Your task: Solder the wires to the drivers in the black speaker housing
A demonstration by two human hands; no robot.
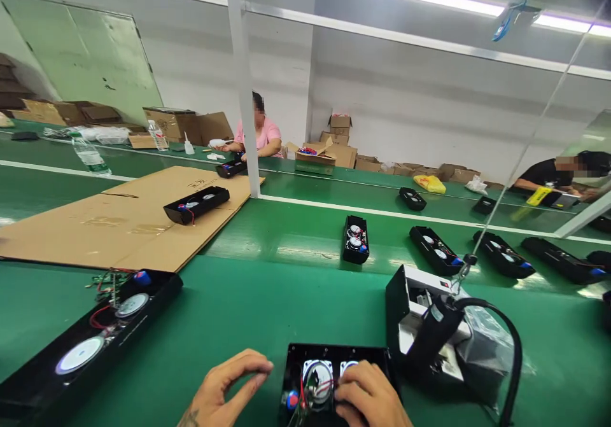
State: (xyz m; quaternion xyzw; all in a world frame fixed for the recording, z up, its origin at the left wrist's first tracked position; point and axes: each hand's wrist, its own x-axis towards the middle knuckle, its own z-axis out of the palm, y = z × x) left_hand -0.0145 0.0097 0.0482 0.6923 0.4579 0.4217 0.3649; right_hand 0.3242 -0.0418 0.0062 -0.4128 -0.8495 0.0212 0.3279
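A black speaker housing [292, 376] with two round speakers [317, 376] lies in front of me at the bottom of the view. Inside it are thin red and dark wires [324, 387], a blue-and-red cylindrical part [291, 399] and what looks like a small circuit board, partly cut off below. My right hand [367, 392] is over the housing's right half, covering most of one speaker; its curled fingertips are closed on the wires. Just left of the housing, my left hand [231, 385] is empty, thumb and forefinger curved towards each other with a narrow gap.
A longer speaker housing [128, 344] lies at left, a cardboard sheet [114, 223] behind it. A black electric screwdriver [436, 328] hangs over an open box [398, 306] at right. Several housings [356, 239] stand on the green belt [296, 223]. Two people [270, 135] work across.
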